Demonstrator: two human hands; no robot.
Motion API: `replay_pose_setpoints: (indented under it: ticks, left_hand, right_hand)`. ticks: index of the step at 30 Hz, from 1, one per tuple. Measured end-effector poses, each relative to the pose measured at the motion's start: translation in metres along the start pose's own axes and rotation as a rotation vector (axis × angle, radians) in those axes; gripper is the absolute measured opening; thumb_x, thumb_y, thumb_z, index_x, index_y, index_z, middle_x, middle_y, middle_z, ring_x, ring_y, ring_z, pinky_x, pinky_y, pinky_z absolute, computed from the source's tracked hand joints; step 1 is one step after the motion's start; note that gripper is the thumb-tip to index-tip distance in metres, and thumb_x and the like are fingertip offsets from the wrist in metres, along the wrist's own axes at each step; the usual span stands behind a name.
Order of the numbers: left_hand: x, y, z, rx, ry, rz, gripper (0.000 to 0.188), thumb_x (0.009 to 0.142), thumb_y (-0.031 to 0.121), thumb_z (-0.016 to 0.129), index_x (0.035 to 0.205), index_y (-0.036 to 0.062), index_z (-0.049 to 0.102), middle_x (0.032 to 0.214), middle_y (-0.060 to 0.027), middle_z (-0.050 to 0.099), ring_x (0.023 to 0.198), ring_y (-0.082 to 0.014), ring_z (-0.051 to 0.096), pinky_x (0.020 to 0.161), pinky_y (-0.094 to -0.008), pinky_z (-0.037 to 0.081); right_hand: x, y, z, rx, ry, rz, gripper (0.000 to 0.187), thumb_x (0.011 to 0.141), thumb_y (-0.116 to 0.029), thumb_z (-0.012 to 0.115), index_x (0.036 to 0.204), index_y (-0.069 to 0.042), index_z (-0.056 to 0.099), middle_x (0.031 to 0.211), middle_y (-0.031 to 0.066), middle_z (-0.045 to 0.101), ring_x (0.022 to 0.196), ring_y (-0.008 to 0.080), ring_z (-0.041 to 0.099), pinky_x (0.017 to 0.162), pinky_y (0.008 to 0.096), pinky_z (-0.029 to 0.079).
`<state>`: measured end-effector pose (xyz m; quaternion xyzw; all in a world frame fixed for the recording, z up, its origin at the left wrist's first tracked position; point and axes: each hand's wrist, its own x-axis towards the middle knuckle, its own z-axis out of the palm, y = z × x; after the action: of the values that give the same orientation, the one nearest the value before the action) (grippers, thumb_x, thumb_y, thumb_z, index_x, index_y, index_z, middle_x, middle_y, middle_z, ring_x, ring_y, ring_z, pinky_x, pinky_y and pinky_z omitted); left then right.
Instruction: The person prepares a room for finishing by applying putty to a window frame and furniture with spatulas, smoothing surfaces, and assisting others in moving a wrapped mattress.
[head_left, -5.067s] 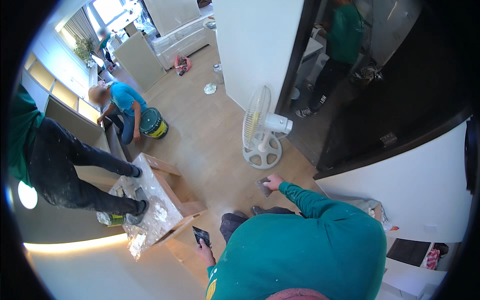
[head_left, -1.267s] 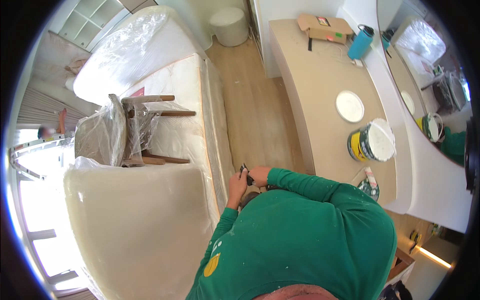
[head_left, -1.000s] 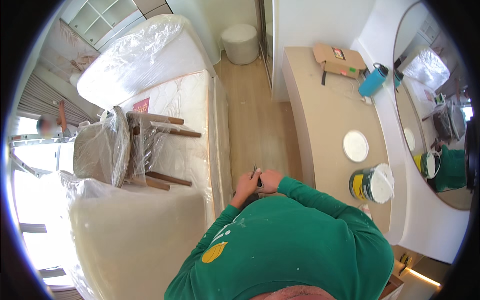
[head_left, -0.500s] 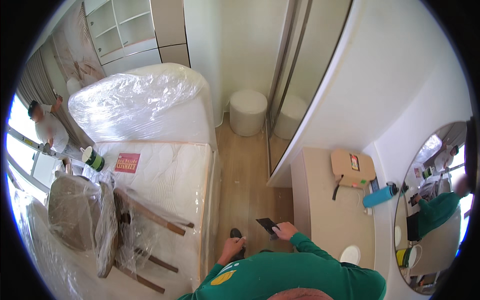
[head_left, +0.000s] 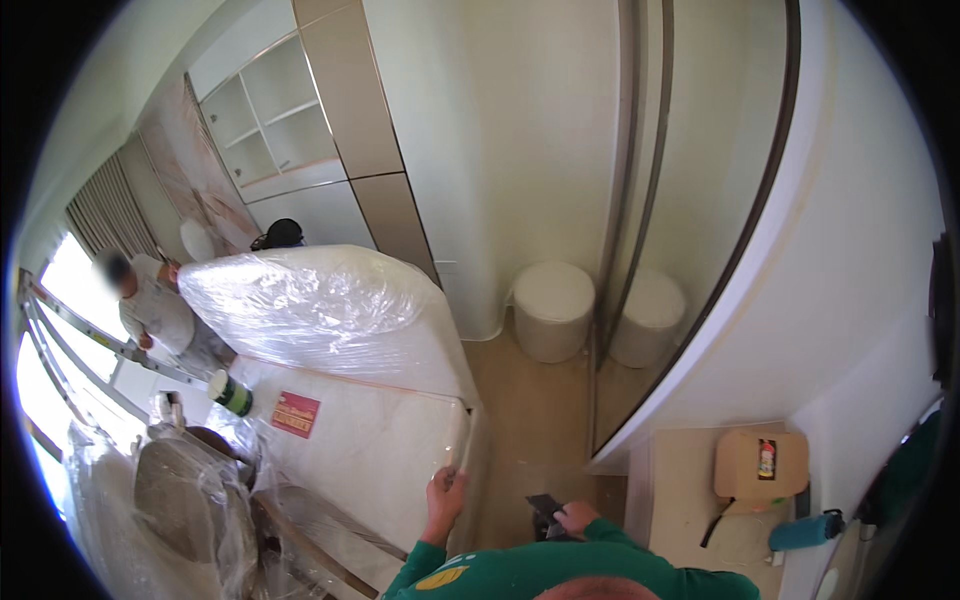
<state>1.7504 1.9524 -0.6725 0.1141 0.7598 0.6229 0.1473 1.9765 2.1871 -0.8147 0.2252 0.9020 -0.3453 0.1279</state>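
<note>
My right hand grips a dark putty knife with a wide flat blade, held low over the floor in front of me. Beside the edge of the plastic-wrapped mattress, my left hand is raised with its fingers curled in. Whether something small sits between those fingers is too unclear to make out. Both arms are in green sleeves.
Wrapped chairs and a green tub rest on the mattress. A ladder and another person are at far left. Ahead stands a round stool by a mirrored sliding door. A cardboard box and blue bottle lie at right.
My view has tipped up and turned, so the room sits lower in the picture. My left hand has risen to the mattress edge; my right still holds the putty knife.
</note>
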Motion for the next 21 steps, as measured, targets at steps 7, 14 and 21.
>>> replay_pose_setpoints:
  ticks: [7,14,21]
  left_hand:
    - [0.133,0.126,-0.005,-0.127,0.316,0.384,0.018,0.101,0.015,0.062,0.101,-0.0022,0.067,0.087,-0.0077,0.069,0.082,-0.0140,0.068,0.070,-0.0295,0.055]
    - [0.260,0.233,-0.030,0.020,0.546,0.767,0.013,0.097,0.011,0.064,0.103,0.0000,0.067,0.094,-0.0099,0.071,0.082,-0.0153,0.065,0.075,-0.0288,0.052]
    - [0.411,0.303,0.001,0.020,0.514,1.046,0.011,0.095,0.008,0.063,0.103,0.0002,0.066,0.103,-0.0135,0.070,0.087,-0.0226,0.065,0.077,-0.0325,0.051]
  right_hand:
    - [0.153,0.011,-0.101,0.056,-0.017,0.099,0.050,0.089,-0.047,0.061,0.088,0.002,0.073,0.078,0.0211,0.071,0.072,0.0358,0.070,0.069,0.0459,0.054]
    - [0.285,-0.009,-0.177,0.210,-0.050,0.146,0.050,0.088,-0.049,0.065,0.090,0.000,0.075,0.078,0.0164,0.073,0.068,0.0277,0.070,0.067,0.0416,0.054]
    - [0.388,0.104,-0.161,0.306,0.017,0.275,0.042,0.088,-0.040,0.073,0.103,0.000,0.075,0.088,0.0121,0.075,0.077,0.0239,0.070,0.066,0.0393,0.054]
